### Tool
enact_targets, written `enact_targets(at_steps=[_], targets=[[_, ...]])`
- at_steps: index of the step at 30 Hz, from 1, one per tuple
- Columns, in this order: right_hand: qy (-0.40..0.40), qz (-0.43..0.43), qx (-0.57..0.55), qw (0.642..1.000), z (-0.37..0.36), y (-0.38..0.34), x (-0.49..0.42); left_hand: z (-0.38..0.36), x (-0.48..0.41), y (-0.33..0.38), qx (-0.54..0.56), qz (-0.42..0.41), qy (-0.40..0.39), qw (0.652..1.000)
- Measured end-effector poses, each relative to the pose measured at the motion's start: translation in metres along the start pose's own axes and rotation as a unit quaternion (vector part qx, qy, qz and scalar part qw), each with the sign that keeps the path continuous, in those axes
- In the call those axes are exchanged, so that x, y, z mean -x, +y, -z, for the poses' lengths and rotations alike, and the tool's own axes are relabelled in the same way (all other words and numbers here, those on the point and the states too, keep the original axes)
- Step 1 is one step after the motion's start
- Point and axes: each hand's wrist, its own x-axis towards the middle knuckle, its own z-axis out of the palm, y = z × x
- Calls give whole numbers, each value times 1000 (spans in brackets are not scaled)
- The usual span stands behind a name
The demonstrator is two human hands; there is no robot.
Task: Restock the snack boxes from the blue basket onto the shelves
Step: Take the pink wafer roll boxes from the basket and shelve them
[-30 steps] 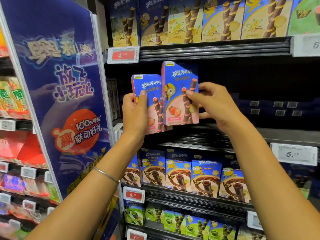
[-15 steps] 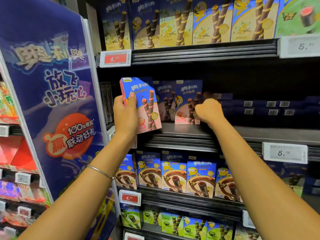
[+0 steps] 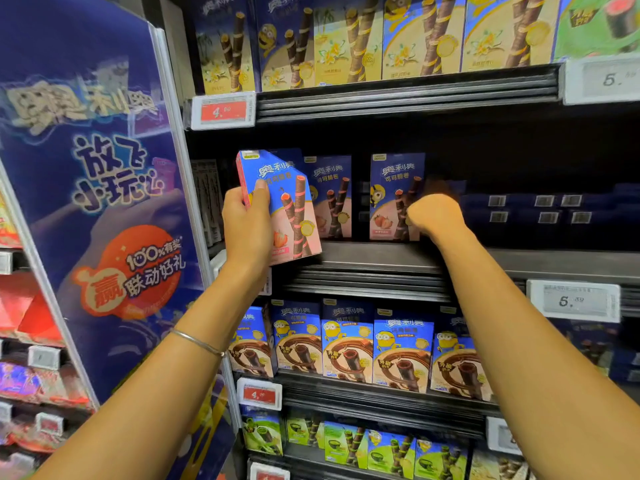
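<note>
Left hand point(image 3: 247, 223) grasps a pink-and-blue snack box point(image 3: 289, 199) by its left edge, thumb across the front, fingers behind. The box is tilted with its top leaning left, and its bottom right corner is at the near lip of the middle shelf point(image 3: 519, 261). Can't tell if it touches. Thin bracelet point(image 3: 197, 342) on that arm.

Right hand point(image 3: 436, 216) is farther in on the same shelf, back of the hand toward the camera, against the right side of a second box point(image 3: 391, 192) of the same kind. Its fingers are hidden behind the hand, so I can't tell whether it grips that box or just pushes it. The second box stands upright, set back from the lip. A third matching box point(image 3: 330, 195) stands upright to its left with a gap between them, its left part hidden behind the held box.

Right part of the middle shelf is dark, with dark blue packs point(image 3: 540, 209) far at the back.

Shelf above holds a row of yellow-and-blue boxes point(image 3: 415, 39), with a red price tag point(image 3: 223, 110) at the left end of the rail. Shelf below holds a row of brown-and-blue boxes point(image 3: 346, 348). White price tag point(image 3: 573, 301) is on the middle shelf's rail, right side. Lowest shelf in view holds green boxes point(image 3: 346, 445). Big blue promo panel point(image 3: 104, 202) stands at left.
</note>
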Motion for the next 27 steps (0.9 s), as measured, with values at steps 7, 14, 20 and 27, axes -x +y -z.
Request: enact_targets(at_steps=[7,14,20,27], targets=[[-25,41,16,999,-11,-22,-1,-3,-2,-4,-11,11,-4,1000],[-30,48,25,998,-14,-25,-3,1,-6,-5,-5,29,-4,1000],[-36,54,0,998,-11,-19,2,-3,-5,-9,-3,36,-16,999],[65,90,-244,963,-1,-16,40,-23,-2,-8,37,43,-45,997]])
